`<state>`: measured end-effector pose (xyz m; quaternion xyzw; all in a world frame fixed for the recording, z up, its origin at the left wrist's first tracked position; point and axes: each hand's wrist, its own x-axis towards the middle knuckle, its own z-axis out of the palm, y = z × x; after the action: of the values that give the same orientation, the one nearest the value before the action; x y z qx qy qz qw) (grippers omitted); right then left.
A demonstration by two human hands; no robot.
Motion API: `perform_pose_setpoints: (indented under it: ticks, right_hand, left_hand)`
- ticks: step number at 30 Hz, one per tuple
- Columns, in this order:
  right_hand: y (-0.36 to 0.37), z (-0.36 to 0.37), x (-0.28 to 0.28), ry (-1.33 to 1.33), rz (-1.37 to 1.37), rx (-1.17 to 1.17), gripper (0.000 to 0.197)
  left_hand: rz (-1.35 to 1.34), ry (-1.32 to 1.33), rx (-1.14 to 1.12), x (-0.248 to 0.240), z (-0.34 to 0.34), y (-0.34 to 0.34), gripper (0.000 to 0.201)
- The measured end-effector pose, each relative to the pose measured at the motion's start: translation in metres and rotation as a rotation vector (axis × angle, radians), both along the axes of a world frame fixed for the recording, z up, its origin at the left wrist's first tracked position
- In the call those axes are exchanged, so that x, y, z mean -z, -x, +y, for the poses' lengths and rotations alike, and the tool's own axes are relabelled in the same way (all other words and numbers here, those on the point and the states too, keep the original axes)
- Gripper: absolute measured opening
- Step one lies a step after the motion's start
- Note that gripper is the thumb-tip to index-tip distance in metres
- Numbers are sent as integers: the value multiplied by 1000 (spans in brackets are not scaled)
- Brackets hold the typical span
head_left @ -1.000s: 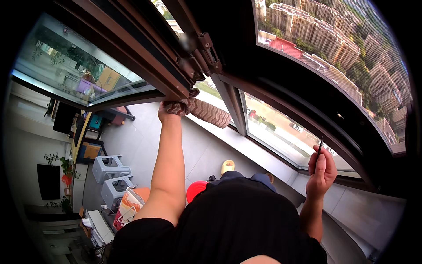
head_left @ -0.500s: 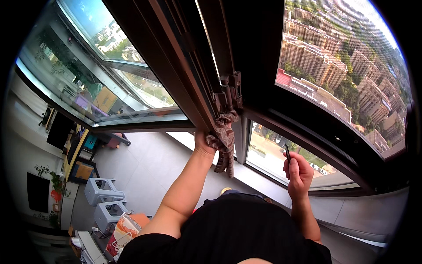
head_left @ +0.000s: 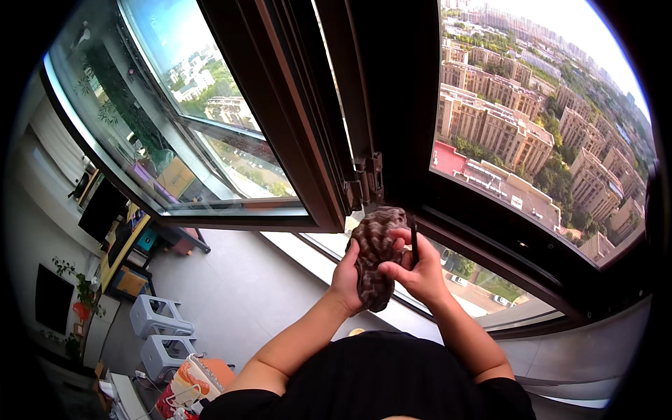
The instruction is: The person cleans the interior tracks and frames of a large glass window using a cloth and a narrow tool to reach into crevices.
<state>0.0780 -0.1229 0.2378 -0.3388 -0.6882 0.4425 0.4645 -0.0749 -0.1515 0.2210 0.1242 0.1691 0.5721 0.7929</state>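
Note:
A bunched brown patterned cloth is held up in front of my body, just below the window hinge. My left hand is closed on its left side, with the fingers mostly hidden behind it. On the other side, my right hand is closed around a thin dark stick-like tool, whose exact kind I cannot make out. Its thumb and fingertips meet the cloth's right side. The cloth is apart from the dark brown frame of the swung-open window sash.
Beyond the fixed pane, tall buildings lie far below. A low glass panel stands behind my right hand. On the floor at left are grey plastic stools, with a bag nearer me. A desk runs along the room.
My left hand has drawn the cloth down and away from the hinge side of the sash. My right hand has come leftward to the cloth, still holding the dark tool.

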Motion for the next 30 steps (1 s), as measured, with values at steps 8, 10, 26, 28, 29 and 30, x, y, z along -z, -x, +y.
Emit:
perform_pose_setpoints:
  ticks: [8, 10, 26, 28, 29, 30]
  right_hand:
    - [14, 3, 0, 193, 208, -18, 22]
    - [22, 18, -27, 40, 555, -102, 17]
    - [115, 105, -187, -1068, 252, 601, 36]
    - [114, 106, -162, -1028, 232, 584, 36]
    - [111, 103, -154, -1012, 203, 597, 37]
    - [114, 98, -149, -990, 200, 575, 36]
  left_hand:
    - [328, -397, 70, -35, -20, -5, 66]
    - [448, -533, -119, -54, -25, 6, 62]
    - [-139, -191, -822, -2, 22, 235, 83]
    - [-72, -218, -892, -6, 24, 247, 76]
    - [-70, -267, -916, 0, 30, 255, 73]
    - [-64, -317, -958, 2, 29, 265, 71]
